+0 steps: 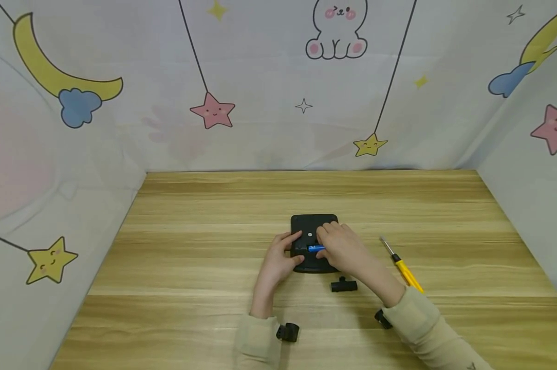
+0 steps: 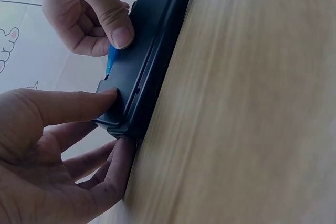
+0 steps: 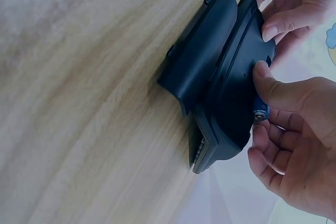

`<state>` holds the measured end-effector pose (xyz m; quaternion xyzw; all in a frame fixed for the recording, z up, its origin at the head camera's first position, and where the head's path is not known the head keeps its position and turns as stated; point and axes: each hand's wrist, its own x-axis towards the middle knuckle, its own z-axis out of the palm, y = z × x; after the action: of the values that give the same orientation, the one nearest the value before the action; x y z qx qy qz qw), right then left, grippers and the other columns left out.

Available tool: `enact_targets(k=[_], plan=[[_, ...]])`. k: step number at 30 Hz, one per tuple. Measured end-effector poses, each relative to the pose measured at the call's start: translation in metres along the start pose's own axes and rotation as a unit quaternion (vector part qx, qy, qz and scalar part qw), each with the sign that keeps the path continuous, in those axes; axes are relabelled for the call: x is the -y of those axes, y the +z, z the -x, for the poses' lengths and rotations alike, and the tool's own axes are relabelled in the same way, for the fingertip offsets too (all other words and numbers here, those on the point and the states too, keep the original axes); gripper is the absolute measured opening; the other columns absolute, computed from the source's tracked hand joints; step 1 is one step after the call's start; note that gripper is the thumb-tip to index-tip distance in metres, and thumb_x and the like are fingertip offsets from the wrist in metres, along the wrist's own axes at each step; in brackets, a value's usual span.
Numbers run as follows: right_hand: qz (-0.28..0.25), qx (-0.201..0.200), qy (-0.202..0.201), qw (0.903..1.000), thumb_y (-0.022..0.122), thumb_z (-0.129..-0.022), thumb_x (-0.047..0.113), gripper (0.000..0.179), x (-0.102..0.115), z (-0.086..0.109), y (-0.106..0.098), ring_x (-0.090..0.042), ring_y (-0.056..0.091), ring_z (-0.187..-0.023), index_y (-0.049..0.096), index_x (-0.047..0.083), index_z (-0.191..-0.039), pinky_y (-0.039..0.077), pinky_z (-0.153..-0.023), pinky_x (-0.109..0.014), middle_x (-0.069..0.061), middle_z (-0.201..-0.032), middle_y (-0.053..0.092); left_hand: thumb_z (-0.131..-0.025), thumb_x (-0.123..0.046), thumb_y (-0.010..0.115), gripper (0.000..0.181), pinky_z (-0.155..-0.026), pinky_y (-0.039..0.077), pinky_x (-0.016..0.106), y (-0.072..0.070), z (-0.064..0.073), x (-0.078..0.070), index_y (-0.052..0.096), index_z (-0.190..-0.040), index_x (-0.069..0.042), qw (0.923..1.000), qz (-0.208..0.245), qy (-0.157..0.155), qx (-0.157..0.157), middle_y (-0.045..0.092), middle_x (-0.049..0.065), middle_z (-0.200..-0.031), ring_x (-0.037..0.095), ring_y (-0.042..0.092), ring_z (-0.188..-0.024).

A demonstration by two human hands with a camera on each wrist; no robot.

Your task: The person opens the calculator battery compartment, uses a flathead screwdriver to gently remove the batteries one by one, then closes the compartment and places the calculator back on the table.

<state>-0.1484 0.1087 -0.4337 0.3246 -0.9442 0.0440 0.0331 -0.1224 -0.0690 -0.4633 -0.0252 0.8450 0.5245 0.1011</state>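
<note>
Grips flat black plastic device (image 1: 306, 224) with left hand (image 1: 280, 257); pinches blue cylindrical battery (image 1: 315, 248), aligned left-to-right across it, in nearer right hand (image 1: 345, 247).

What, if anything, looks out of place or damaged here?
Nothing stands out: no spill or damage shows. The black cover lies detached near the black device, which seems ordinary with the blue battery in the right hand.
</note>
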Motion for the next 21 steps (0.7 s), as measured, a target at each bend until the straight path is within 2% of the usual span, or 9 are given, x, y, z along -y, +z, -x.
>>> enact_targets(k=[8, 21], plan=[[0.048, -0.020, -0.027, 0.9983, 0.077, -0.079, 0.033, 0.033, 0.0043, 0.0036, -0.0010, -0.019, 0.054, -0.080, 0.065, 0.008, -0.096, 0.045, -0.068, -0.033, -0.003, -0.089, 0.063, -0.081, -0.003, 0.071, 0.056, -0.097, 0.044, 0.051, 0.0006, -0.0003, 0.0007, 0.058, -0.134, -0.017, 1.0000, -0.002, 0.000, -0.002, 0.045, 0.013, -0.145, 0.034, 0.052, -0.120], [0.046, -0.031, -0.026, 0.9981, 0.076, -0.081, 0.032, 0.027, 0.0041, 0.0067, 0.0021, -0.019, 0.055, -0.080, 0.065, 0.012, -0.095, 0.044, -0.069, -0.032, -0.001, -0.089, 0.063, -0.082, -0.004, 0.071, 0.056, -0.094, 0.046, 0.048, -0.0001, -0.0007, 0.0008, 0.058, -0.135, -0.017, 1.0000, -0.004, 0.007, 0.000, 0.045, 0.013, -0.145, 0.032, 0.054, -0.117]])
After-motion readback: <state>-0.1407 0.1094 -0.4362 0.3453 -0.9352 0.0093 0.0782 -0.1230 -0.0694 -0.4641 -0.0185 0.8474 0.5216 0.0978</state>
